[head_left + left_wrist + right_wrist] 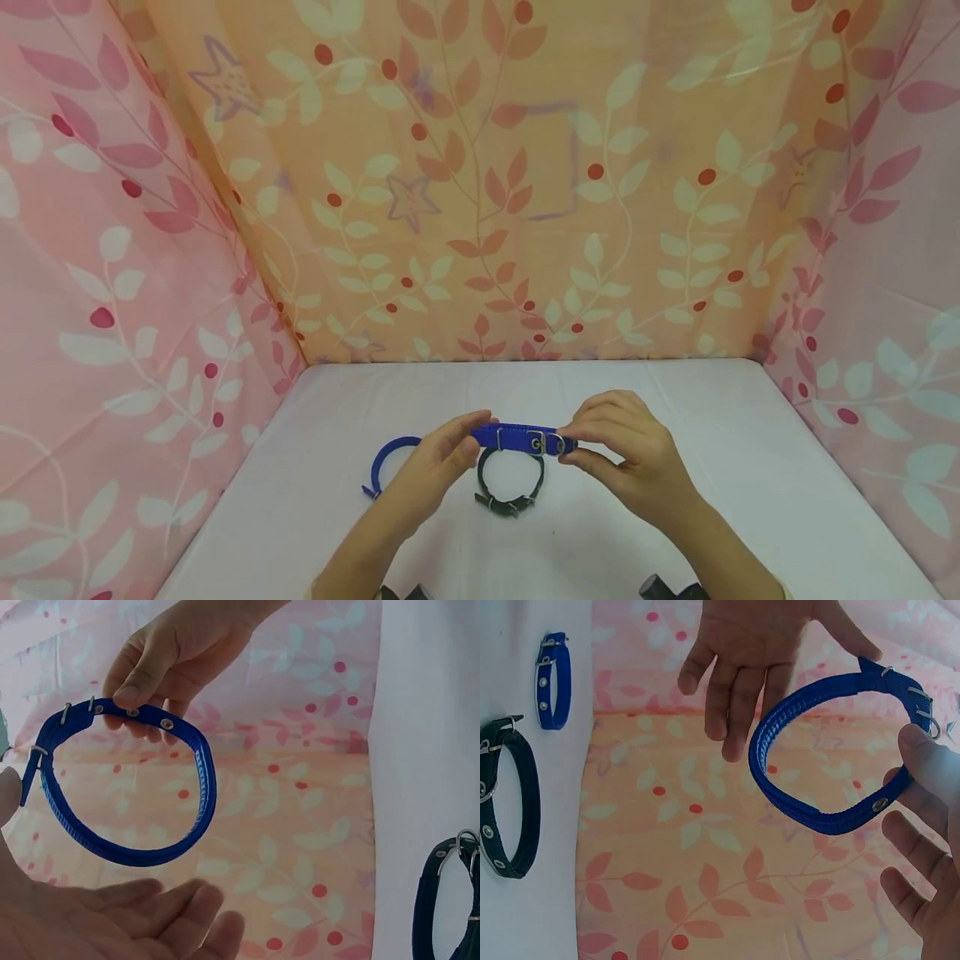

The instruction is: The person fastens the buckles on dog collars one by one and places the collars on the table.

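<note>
A buckled blue collar (513, 437) is held in the air above the table, its loop standing open. My right hand (637, 450) pinches its strap between thumb and fingers, close to the metal buckle and D-ring. The left hand (431, 471) is at the collar's other side. In the right wrist view the left hand (750, 645) has its fingers extended, and its thumb meets the pointed strap end. Beneath the held collar a black collar (510, 506) lies on the table. A second blue collar (381, 458) lies to its left, partly hidden by my left hand.
The white table (600, 542) is enclosed by patterned cloth: orange cloth (480, 167) at the back, pink cloth (112, 250) on the left and more on the right. Dark devices (655, 586) show by the wrists at the bottom edge.
</note>
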{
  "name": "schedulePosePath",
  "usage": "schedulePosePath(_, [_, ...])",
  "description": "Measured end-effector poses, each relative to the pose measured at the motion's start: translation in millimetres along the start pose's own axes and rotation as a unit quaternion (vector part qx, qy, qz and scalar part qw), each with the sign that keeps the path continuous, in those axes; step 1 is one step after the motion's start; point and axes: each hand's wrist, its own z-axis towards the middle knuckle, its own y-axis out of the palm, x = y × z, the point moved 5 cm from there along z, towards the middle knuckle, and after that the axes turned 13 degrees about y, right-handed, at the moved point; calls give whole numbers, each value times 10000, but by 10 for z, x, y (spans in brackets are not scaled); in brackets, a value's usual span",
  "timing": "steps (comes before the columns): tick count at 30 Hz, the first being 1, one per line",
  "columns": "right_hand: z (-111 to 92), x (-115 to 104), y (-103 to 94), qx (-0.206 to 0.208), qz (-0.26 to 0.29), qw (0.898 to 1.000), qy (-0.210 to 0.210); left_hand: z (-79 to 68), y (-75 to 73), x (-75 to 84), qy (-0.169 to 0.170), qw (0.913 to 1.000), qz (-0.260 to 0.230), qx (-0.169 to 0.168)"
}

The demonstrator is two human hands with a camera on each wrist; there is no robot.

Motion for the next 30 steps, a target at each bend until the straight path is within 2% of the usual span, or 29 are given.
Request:
schedulePosePath(3, [8,-16,3,19,-14,10000,-97,-16,6,-29,-360,9990,-137,-242])
schedulePosePath(6, [2,-16,12,-12,-32,9999,-138,-18,1,-28,-466,9980,-275,-330])
schedulePosePath(11, [-9,1,29,-260,225,9993,-142,-14,-23,-10,-335,9981,-442,-270])
schedulePosePath(16, [0,20,39,-591,795,9949,-199,-2,-16,15,-116,9958,-827,-379])
schedulePosePath(18, [-10,46,37,-678,923,9934,-104,5,-10,21,-46,9949,-916,-414])
schedulePosePath(20, [-34,86,34,-777,847,9930,275,10,-8,26,6,9951,-895,-413])
schedulePosePath(23, [-79,174,28,-1040,424,9846,1341,11,-19,43,209,9959,-783,-397])
schedulePosePath(25, [-110,228,23,-1272,16,9680,2165,8,-27,67,390,9963,-677,-370])
schedulePosePath(27, [-138,275,19,-1464,-251,9468,2855,3,-33,90,571,9960,-592,-343])
schedulePosePath(30, [-163,323,18,-1617,-365,9229,3475,0,-31,120,874,9943,-518,-325])
